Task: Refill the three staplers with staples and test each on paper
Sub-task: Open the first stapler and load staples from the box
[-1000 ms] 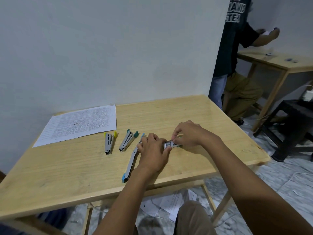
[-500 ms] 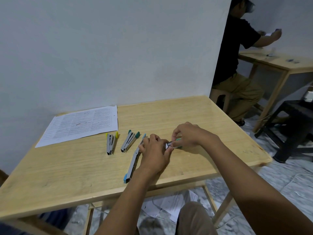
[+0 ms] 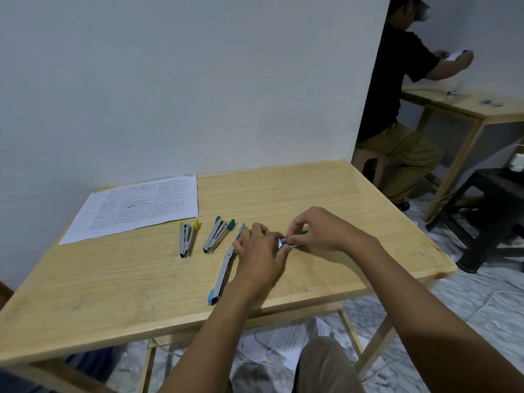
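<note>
Three metal staplers lie on the wooden table (image 3: 113, 282). The yellow-tipped stapler (image 3: 186, 239) and the green-tipped stapler (image 3: 217, 236) rest side by side. The blue-tipped stapler (image 3: 224, 272) is swung fully open and lies flat. My left hand (image 3: 259, 258) and my right hand (image 3: 314, 229) meet just right of it. Both pinch a small staple box (image 3: 287, 241), white and grey with a bit of green showing. A printed sheet of paper (image 3: 136, 208) lies at the back left of the table.
A white wall stands right behind the table. To the right, a person in a black shirt (image 3: 397, 89) sits at a second wooden table (image 3: 467, 106). A dark stool (image 3: 493, 211) stands near my table's right corner. Loose papers (image 3: 283, 344) lie on the floor underneath.
Both hands stayed together on the small box and shifted only slightly. The view tilted up a little. The staplers and paper did not move.
</note>
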`<state>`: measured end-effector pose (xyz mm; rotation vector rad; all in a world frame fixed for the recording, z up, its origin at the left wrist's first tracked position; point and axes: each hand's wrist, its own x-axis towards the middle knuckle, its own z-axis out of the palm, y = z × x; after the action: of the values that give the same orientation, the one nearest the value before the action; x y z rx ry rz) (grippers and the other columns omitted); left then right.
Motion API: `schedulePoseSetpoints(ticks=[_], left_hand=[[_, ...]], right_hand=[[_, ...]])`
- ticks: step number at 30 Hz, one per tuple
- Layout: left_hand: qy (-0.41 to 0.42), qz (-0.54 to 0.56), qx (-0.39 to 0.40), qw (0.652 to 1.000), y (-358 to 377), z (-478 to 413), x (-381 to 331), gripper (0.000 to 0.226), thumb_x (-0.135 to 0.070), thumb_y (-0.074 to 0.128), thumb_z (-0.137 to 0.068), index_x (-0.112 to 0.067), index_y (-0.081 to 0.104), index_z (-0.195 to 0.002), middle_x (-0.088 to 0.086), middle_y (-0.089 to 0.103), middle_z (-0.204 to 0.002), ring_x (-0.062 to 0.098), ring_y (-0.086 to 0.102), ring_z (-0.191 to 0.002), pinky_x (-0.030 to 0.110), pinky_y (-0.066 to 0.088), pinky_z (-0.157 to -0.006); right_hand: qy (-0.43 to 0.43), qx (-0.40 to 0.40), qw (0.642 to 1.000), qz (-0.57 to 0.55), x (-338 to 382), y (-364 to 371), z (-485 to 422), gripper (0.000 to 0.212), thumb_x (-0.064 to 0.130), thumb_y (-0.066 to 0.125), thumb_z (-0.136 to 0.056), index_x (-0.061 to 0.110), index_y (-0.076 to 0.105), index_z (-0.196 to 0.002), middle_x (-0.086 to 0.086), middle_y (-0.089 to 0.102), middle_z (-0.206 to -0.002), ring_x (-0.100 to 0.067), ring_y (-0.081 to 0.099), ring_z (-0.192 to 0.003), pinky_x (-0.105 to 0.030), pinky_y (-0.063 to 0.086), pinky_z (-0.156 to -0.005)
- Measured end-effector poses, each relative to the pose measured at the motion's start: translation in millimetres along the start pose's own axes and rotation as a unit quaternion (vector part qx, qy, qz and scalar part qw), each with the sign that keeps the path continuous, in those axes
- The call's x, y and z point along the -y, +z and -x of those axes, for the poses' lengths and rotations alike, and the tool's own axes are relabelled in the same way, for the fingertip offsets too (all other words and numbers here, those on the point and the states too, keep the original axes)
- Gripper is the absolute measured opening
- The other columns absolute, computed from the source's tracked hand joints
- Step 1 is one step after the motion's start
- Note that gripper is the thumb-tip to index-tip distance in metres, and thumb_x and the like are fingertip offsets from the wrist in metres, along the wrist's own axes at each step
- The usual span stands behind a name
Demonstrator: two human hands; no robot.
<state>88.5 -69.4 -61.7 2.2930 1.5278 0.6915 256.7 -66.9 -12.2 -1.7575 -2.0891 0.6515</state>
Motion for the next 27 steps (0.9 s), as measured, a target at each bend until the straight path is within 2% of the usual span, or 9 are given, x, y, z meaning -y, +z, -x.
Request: schedulePoseSetpoints(ticks=[3,7,9,12,15,17,20,23,27], left_hand=[[-0.004,0.008,-0.008,1.000,2.4,0.1,1.4,0.030,-0.047,0.053,-0.094,-0.031,0.062,-0.118,-0.003,0.039,-0.118,0.017,0.026,-0.114,0.029,0.013,-0.084],[0.001,0.009,-0.016,1.000,2.9,1.5,3.6,0.041,-0.048,0.055,-0.093,-0.032,0.054,-0.130,-0.003,0.037,-0.123,0.016,0.024,-0.116,0.029,0.014,-0.088],[0.007,0.043,-0.037,0.998,1.4,5.4,3.4,0.048,-0.051,0.056,-0.090,-0.034,0.048,-0.135,-0.005,0.033,-0.124,0.012,0.021,-0.115,0.029,0.015,-0.091],[-0.004,0.065,-0.133,0.989,-5.2,11.6,5.2,0.045,-0.051,0.057,-0.088,-0.037,0.051,-0.130,-0.013,0.030,-0.115,0.006,0.021,-0.108,0.029,0.015,-0.089],[-0.062,0.031,-0.223,0.972,-20.9,8.5,15.1,0.039,-0.046,0.061,-0.088,-0.029,0.060,-0.123,-0.005,0.046,-0.115,0.016,0.033,-0.110,0.030,0.013,-0.084],[-0.114,-0.020,-0.192,0.975,-33.4,3.5,23.9,0.038,-0.046,0.058,-0.089,-0.025,0.062,-0.121,0.000,0.054,-0.118,0.023,0.040,-0.115,0.034,0.019,-0.088],[-0.157,-0.115,-0.078,0.978,-45.3,-3.8,31.5,0.043,-0.054,0.052,-0.090,-0.021,0.065,-0.114,0.001,0.063,-0.115,0.026,0.053,-0.114,0.045,0.028,-0.101],[-0.178,-0.152,-0.017,0.972,-49.6,-6.8,31.7,0.039,-0.054,0.050,-0.090,-0.019,0.066,-0.094,0.000,0.069,-0.093,0.023,0.063,-0.098,0.045,0.028,-0.104],[-0.181,-0.163,-0.017,0.970,-51.6,-8.9,31.2,0.027,-0.044,0.053,-0.091,-0.018,0.061,-0.087,0.001,0.069,-0.089,0.023,0.063,-0.095,0.041,0.031,-0.102]], right_hand=[[-0.014,-0.029,0.999,-0.029,-0.1,4.1,5.3,0.005,0.025,0.073,-0.085,0.028,0.073,-0.089,0.015,0.069,-0.090,0.000,0.062,-0.088,-0.029,0.054,-0.083],[-0.002,-0.130,0.989,-0.072,-5.1,9.9,10.5,0.014,0.026,0.061,-0.092,0.035,0.070,-0.100,0.012,0.066,-0.101,0.000,0.060,-0.092,-0.027,0.053,-0.083],[-0.002,-0.168,0.980,-0.106,-4.5,12.1,17.4,0.015,0.024,0.060,-0.093,0.035,0.069,-0.099,0.012,0.065,-0.102,-0.001,0.060,-0.093,-0.025,0.052,-0.081],[-0.007,-0.210,0.966,-0.149,-2.6,15.1,27.5,0.018,0.019,0.060,-0.094,0.034,0.070,-0.093,0.012,0.061,-0.097,-0.004,0.058,-0.091,-0.019,0.050,-0.077],[0.004,-0.240,0.942,-0.233,1.7,19.0,34.1,0.018,0.013,0.059,-0.095,0.025,0.073,-0.094,0.012,0.066,-0.087,-0.002,0.060,-0.079,-0.012,0.048,-0.068],[0.019,-0.241,0.924,-0.295,6.2,24.7,36.0,0.018,0.011,0.059,-0.096,0.021,0.074,-0.095,0.009,0.070,-0.083,0.001,0.060,-0.071,-0.016,0.050,-0.064],[0.034,-0.249,0.892,-0.376,15.2,33.2,36.9,0.018,0.008,0.061,-0.094,0.019,0.074,-0.093,-0.003,0.074,-0.085,-0.010,0.066,-0.073,-0.029,0.056,-0.070],[0.046,-0.260,0.864,-0.429,24.2,35.9,36.3,0.017,0.004,0.061,-0.092,0.015,0.074,-0.095,-0.007,0.075,-0.084,-0.013,0.068,-0.073,-0.027,0.057,-0.073],[0.060,-0.256,0.847,-0.463,27.5,42.9,34.4,0.019,0.004,0.060,-0.093,0.015,0.075,-0.093,-0.004,0.076,-0.082,-0.011,0.069,-0.072,-0.024,0.058,-0.073]])
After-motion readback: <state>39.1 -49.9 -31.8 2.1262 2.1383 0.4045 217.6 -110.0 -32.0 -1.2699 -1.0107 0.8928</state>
